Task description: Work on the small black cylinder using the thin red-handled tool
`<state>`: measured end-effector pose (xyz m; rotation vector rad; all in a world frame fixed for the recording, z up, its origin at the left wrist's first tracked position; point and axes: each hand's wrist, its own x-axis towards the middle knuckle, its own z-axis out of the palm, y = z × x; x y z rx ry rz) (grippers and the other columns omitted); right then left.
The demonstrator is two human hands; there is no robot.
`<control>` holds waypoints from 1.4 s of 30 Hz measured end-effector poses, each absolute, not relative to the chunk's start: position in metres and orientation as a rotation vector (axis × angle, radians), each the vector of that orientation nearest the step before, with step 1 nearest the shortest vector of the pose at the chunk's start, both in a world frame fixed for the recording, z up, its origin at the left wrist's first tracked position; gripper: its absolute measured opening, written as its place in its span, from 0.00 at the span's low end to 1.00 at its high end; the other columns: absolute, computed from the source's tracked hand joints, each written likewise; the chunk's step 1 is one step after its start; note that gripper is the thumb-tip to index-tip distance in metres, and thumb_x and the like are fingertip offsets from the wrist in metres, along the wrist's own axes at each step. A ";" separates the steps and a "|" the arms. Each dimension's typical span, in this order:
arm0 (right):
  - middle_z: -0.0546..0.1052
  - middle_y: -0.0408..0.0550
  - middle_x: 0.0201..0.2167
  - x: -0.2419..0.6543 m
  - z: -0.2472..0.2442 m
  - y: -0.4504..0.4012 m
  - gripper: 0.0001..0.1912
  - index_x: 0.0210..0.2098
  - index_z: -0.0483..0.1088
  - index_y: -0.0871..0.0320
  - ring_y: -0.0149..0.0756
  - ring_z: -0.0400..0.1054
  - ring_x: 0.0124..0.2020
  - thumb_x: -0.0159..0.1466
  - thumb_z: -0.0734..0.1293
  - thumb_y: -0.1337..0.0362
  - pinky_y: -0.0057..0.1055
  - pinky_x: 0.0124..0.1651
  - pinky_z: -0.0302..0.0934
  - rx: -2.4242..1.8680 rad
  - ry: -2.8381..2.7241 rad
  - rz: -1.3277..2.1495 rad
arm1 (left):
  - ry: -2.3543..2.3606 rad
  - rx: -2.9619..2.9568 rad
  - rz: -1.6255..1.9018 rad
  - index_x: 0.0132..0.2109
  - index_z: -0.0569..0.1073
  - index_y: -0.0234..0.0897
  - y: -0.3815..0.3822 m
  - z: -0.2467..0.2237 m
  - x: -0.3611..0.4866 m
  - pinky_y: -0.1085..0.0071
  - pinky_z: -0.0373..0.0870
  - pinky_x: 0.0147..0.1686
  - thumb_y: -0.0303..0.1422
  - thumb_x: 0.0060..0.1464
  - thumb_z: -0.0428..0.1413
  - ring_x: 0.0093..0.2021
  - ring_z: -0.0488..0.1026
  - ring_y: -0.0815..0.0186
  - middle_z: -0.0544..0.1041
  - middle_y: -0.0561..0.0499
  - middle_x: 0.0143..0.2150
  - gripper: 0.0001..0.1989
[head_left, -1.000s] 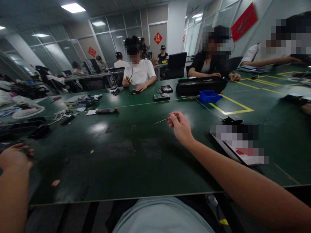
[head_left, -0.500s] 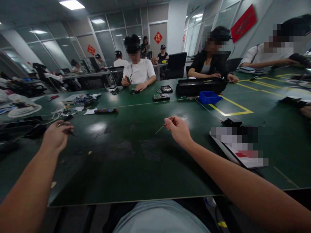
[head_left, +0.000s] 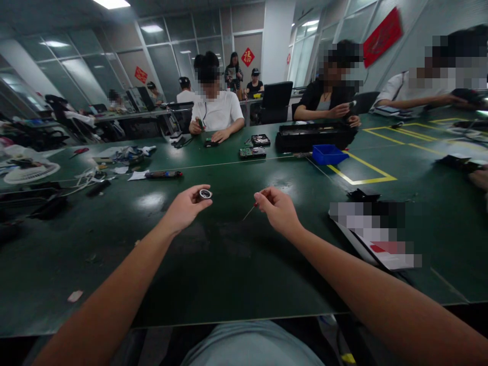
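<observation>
Between the thumb and fingers of my left hand (head_left: 185,209) is a small round part (head_left: 205,194), silver-rimmed with a dark hollow middle. Its open end faces me, and its exact kind does not show. My right hand (head_left: 277,207) is closed around a thin screwdriver (head_left: 249,211). A bit of red handle shows at the fingertips, and the slim shaft slants down to the left. Both hands hover over the green table (head_left: 213,274), level with each other, with a gap between the screwdriver tip and the round part.
A blue bin (head_left: 330,154) and a long black housing (head_left: 314,136) stand beyond my right hand. Opened hard drives (head_left: 252,152) lie mid-table. A pen-like tool (head_left: 163,174) and cables (head_left: 86,180) are on the left. A white sheet (head_left: 373,239) lies right. Co-workers (head_left: 216,109) sit opposite.
My left hand has swung from the far left to the middle, bringing the round part into clear view. My right hand stays nearly in place, its screwdriver tip slightly lower.
</observation>
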<state>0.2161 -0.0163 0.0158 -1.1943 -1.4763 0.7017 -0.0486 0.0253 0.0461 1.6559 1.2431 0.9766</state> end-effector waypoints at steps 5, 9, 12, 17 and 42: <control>0.75 0.44 0.29 0.213 0.014 -0.017 0.11 0.39 0.69 0.55 0.34 0.69 0.29 0.67 0.63 0.55 0.34 0.35 0.65 -1.077 -1.321 0.689 | 1.166 1.756 0.798 0.52 0.75 0.36 0.011 0.034 -0.007 0.60 0.69 0.52 0.28 0.49 0.63 0.47 0.76 0.61 0.79 0.45 0.49 0.21; 0.75 0.45 0.31 0.214 0.014 -0.016 0.09 0.41 0.68 0.53 0.35 0.70 0.32 0.67 0.62 0.55 0.35 0.36 0.66 -1.016 -1.218 0.670 | 1.236 1.968 0.732 0.51 0.77 0.40 0.005 0.026 0.007 0.61 0.69 0.50 0.29 0.51 0.63 0.44 0.75 0.60 0.79 0.48 0.46 0.19; 0.75 0.43 0.30 0.214 0.013 -0.014 0.08 0.40 0.67 0.53 0.33 0.69 0.30 0.67 0.62 0.55 0.34 0.34 0.66 -0.955 -1.168 0.692 | 1.240 2.045 0.729 0.52 0.77 0.41 0.004 0.022 0.010 0.62 0.68 0.52 0.29 0.52 0.63 0.48 0.74 0.60 0.79 0.49 0.49 0.18; 0.75 0.43 0.30 0.214 0.013 -0.016 0.09 0.38 0.66 0.53 0.33 0.69 0.30 0.68 0.62 0.55 0.34 0.36 0.65 -1.021 -1.270 0.721 | 1.225 2.059 0.744 0.53 0.76 0.43 0.003 0.018 0.011 0.62 0.67 0.54 0.29 0.53 0.62 0.50 0.74 0.59 0.78 0.50 0.50 0.19; 0.71 0.42 0.21 0.215 0.025 -0.021 0.16 0.31 0.70 0.55 0.33 0.64 0.23 0.66 0.64 0.49 0.31 0.27 0.55 -1.392 -1.442 0.492 | 1.296 2.180 0.803 0.56 0.75 0.43 0.006 0.010 0.001 0.58 0.64 0.56 0.33 0.55 0.62 0.53 0.72 0.56 0.77 0.48 0.53 0.21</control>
